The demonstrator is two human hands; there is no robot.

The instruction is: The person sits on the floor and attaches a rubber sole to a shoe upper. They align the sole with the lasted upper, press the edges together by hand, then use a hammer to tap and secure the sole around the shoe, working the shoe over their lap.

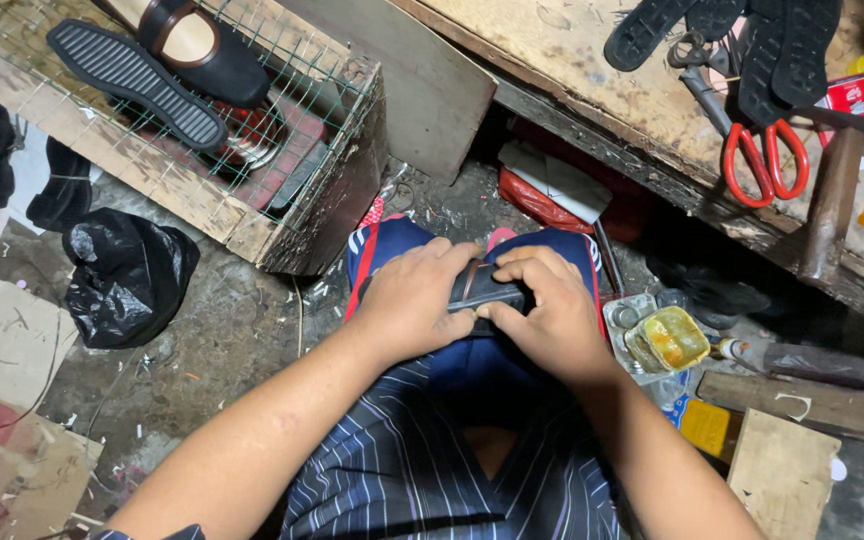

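head view | worn on head | faces steeply down | close over lap, floor and workbench edge

Small dark shoe piece [485,287] with a lighter strip along its top, lying level across the lap on blue fabric, mostly covered, clasped from both sides.

Floor [222,350]: bare concrete, littered with scraps. Wire-topped crate [282,200] stands up-left of the hands; workbench [592,70] (worn wood) up-right; cardboard [2,340] far left.
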